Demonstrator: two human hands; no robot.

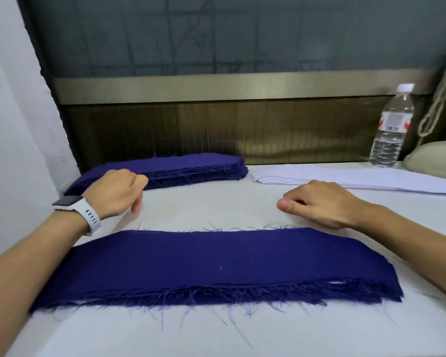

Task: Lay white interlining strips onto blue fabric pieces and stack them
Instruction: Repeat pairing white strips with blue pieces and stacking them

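Note:
A stack of blue fabric pieces (216,264) with frayed edges lies across the near part of the white table; a sliver of white shows at its front right edge. A second pile of blue pieces (191,167) sits at the back left. A pile of white interlining strips (358,177) lies at the back right. My left hand (116,193), with a white watch on the wrist, hovers in front of the back blue pile, fingers loosely curled, holding nothing. My right hand (317,203) hangs above the table just short of the white strips, fingers loosely curled and empty.
A clear water bottle (392,127) stands at the back right beside a cream bag with a rope cord (433,153). A dark wooden panel (216,130) and a window rise behind the table (216,204). A white wall borders the left.

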